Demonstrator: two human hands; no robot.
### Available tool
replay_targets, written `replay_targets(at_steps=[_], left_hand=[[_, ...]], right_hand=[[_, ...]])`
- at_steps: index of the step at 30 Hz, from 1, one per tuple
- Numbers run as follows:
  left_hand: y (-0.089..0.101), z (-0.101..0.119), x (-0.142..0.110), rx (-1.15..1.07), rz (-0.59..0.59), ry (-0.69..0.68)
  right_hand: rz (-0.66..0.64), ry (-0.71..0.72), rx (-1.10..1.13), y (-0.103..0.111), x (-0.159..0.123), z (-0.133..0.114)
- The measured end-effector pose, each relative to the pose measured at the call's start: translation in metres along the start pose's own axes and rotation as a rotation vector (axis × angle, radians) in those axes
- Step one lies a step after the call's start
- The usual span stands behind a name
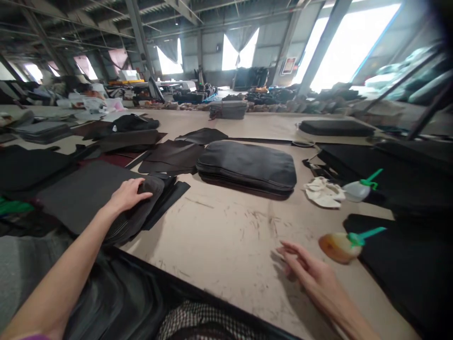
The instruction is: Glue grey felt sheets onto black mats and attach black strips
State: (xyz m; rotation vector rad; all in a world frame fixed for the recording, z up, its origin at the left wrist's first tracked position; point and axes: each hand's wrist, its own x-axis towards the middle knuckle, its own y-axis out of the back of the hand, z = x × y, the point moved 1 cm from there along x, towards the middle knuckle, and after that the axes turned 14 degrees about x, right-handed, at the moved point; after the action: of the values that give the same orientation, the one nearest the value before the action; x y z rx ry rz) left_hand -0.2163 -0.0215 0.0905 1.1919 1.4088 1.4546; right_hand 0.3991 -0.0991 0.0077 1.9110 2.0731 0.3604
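My left hand point(130, 194) rests on a stack of dark grey fabric-like sheets point(88, 189), close to the stack's right edge. Its thumb is apart from the fingers, and nothing is seen gripped. My right hand point(311, 271) hovers over or touches the tan tabletop point(226, 245); I cannot tell which. Its fingers are loosely bent and hold nothing. A squeeze bottle point(338, 248) with amber contents and a green nozzle lies tilted just beyond that hand. Ahead, between the hands, sits a neat pile of black rounded panels point(247, 163).
A crumpled white cloth point(323, 192) and a second green-nozzled bottle point(357, 190) lie at the right. Black sheets point(399, 264) cover the right side. Loose dark pieces point(173, 156) spread left of the pile. A grey bundle point(228, 109) stands farther back. A person point(90, 97) is far left.
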Motion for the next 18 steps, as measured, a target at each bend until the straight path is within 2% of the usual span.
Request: replay_targets(at_steps=[3,6,11,18], left_hand=[[-0.018,-0.024,-0.044,0.201,0.042,0.031],[-0.025,-0.038,-0.063,0.186,0.087,0.047],[-0.015,-0.052,-0.064,0.099,0.113,0.065],[0.010,-0.056,-0.064,0.089,0.042,0.101]], right_hand=[[0.065,-0.036,0.020,-0.022,-0.035,0.028],[0.154,-0.033,0.023,-0.033,-0.045,0.044],[0.165,-0.003,0.087,-0.033,-0.044,0.044],[0.144,-0.010,0.121,-0.034,-0.045,0.049]])
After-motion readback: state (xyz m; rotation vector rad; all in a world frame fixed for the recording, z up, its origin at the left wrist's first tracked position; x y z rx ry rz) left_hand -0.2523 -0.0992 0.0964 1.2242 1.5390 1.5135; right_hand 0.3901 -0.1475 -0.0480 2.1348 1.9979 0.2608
